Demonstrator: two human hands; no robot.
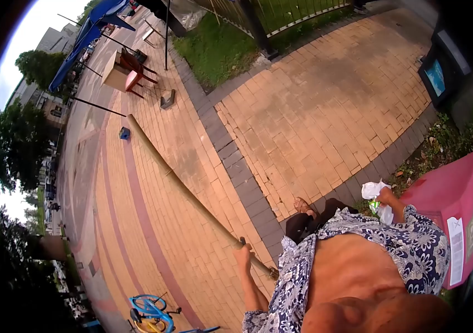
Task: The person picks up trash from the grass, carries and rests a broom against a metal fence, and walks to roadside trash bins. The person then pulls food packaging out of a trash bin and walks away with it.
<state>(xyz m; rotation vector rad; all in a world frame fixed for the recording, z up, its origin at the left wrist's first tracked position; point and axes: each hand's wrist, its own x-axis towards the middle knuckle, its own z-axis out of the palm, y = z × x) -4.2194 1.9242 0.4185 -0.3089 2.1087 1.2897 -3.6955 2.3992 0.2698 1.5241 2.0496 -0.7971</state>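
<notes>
My left hand (pixel 243 252) is closed around a long bamboo-like pole (pixel 183 191) near its lower end. From there the pole slants up and away over the brick paving. At my right side, my right hand (pixel 385 195) grips a crumpled white plastic bag (pixel 374 190) with a bit of green on it. The bag hangs beside a pink box-like object (pixel 447 188). Between my hands are my open patterned shirt (pixel 353 222), dark trousers and one sandalled foot (pixel 304 206).
Brick paving (pixel 303 105) spreads ahead. A red chair (pixel 133 77) and a blue canopy (pixel 89 33) stand far off. A blue and yellow bicycle (pixel 150 313) is at the lower left. A fence (pixel 297 16) borders grass; a dark bin-like object (pixel 441 77) is at right.
</notes>
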